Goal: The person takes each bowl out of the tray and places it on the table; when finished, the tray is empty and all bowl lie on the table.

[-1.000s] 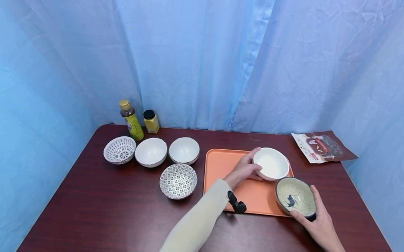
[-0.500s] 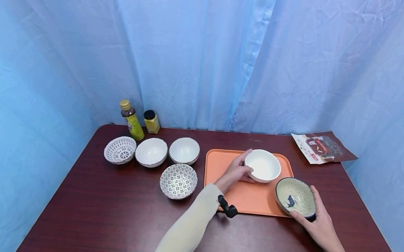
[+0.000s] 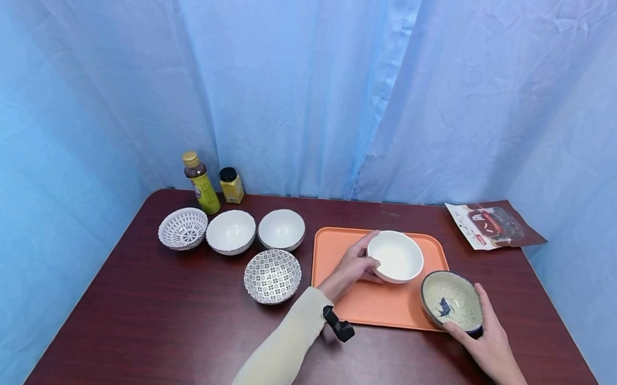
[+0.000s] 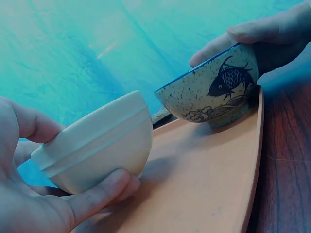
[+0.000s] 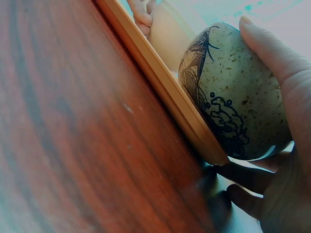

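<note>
My left hand (image 3: 356,265) holds a plain white bowl (image 3: 395,257) by its left side, above the middle of an orange tray (image 3: 391,308). In the left wrist view, my thumb and fingers grip this white bowl (image 4: 104,141) at rim and underside. My right hand (image 3: 492,346) grips a speckled bowl (image 3: 458,297) with a dark rim at the tray's front right corner. A dark fish is painted on the speckled bowl's outside (image 4: 218,90). The right wrist view has my thumb along the speckled bowl (image 5: 248,92); some fingers behind it are hidden.
Left of the tray stand a checkered bowl (image 3: 272,276), two white-inside bowls (image 3: 230,232) (image 3: 281,229) and a line-patterned bowl (image 3: 183,229). Behind them are a green-labelled bottle (image 3: 203,184) and a black-lidded yellow jar (image 3: 231,186). A food pouch (image 3: 493,224) lies at back right.
My left hand has moved left and slightly nearer with the white bowl, away from the tray's right edge. My right hand and the speckled bowl have stayed in place.
</note>
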### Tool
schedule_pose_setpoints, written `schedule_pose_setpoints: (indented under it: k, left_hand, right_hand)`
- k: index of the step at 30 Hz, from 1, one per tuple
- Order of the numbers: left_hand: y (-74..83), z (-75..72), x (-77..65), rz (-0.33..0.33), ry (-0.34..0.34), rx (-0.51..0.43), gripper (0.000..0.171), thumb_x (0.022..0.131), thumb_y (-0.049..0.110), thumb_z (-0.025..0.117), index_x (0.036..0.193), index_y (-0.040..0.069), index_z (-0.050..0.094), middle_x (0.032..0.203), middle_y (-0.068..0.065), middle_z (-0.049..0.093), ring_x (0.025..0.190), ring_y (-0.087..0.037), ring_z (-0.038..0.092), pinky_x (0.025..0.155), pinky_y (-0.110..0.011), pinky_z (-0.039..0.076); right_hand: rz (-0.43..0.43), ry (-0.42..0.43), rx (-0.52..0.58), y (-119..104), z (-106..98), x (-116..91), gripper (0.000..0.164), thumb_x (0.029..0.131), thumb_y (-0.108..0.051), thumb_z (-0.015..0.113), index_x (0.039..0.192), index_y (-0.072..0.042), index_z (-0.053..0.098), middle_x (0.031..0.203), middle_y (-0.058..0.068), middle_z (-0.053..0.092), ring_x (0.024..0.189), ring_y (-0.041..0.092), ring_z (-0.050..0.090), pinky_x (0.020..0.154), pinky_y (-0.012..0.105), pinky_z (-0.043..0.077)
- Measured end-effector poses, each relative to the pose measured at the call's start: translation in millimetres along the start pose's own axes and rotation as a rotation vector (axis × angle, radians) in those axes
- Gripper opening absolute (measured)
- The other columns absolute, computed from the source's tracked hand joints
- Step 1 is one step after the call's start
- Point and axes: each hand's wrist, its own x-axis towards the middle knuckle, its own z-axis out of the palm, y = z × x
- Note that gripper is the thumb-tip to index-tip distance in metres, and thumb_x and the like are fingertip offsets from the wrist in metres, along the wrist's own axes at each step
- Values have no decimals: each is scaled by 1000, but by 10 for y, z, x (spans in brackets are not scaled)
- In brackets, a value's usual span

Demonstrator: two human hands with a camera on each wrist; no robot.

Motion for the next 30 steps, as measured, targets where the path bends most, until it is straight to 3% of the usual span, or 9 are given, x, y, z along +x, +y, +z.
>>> schedule_pose_setpoints:
  k: [14,21,26,30]
  left_hand:
    - [102,-59,-202,52,23,-19,77,87,-6,55,153,30,42,149,-27,46,76,-24,70,82,-54,62]
    - [201,-85,-351,67,7,-3,77,87,-6,55,155,25,39,152,-25,43,80,-22,67,82,-53,62]
    - [273,-144,-464,74,-13,22,77,88,-5,54,156,25,37,152,-26,41,77,-19,67,84,-56,61]
    - [329,-200,-559,79,-37,6,78,87,-5,54,157,22,35,150,-29,40,77,-17,66,80,-49,63]
  right_hand:
    - [-3,3,7,-7,4,-8,103,91,-33,72,163,-22,-2,167,25,8,154,43,6,116,74,16]
    - [-17,10,6,4,18,-19,102,91,-32,71,163,-23,-1,168,22,8,156,34,4,124,58,9]
    - [-16,7,11,-5,13,-14,103,91,-32,72,163,-22,-1,168,22,8,155,36,4,121,67,12]
    - [-16,5,16,-5,5,-15,104,90,-32,72,163,-22,-2,168,22,7,155,38,4,117,73,14]
